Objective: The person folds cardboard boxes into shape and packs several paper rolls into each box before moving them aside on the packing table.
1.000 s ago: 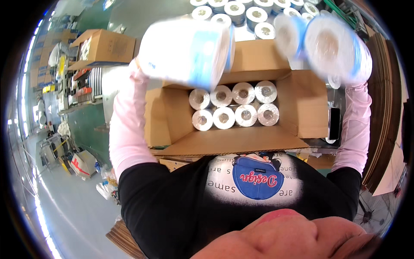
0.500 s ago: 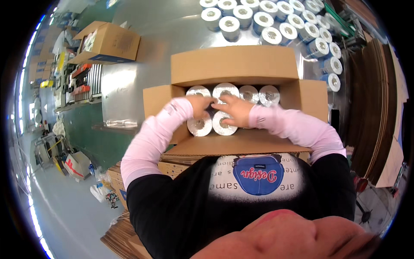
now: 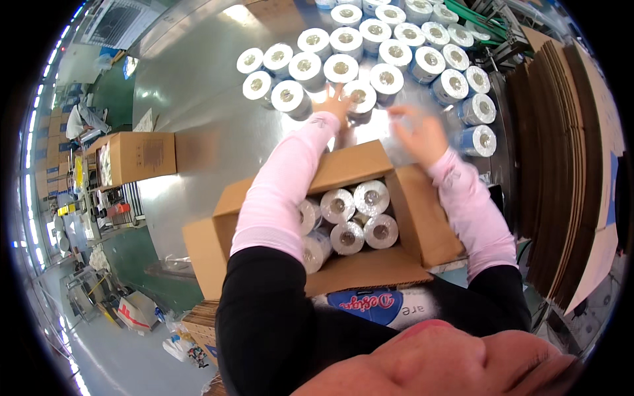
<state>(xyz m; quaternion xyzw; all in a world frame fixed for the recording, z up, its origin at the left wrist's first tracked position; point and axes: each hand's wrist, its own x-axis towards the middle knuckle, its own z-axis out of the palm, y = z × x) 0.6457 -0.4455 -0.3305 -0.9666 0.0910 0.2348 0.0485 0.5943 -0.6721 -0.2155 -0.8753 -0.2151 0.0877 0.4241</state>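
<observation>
Here, rolls (image 3: 395, 55) on metal table (image 3: 198, 115), grey floor (image 3: 125, 356)

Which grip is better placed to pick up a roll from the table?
Probably the left grip: its fingers are close against a roll, while the right grip, blurred, shows a gap to the nearest rolls.

Left hand (image 3: 332, 105): beyond the box (image 3: 356, 162), fingers spread
Left arm (image 3: 284, 178): stretched forward across the box's left part
Right hand (image 3: 424, 137): blurred, past the box's far right corner, fingers loosely bent
Right arm (image 3: 474, 214): along the box's right side
</observation>
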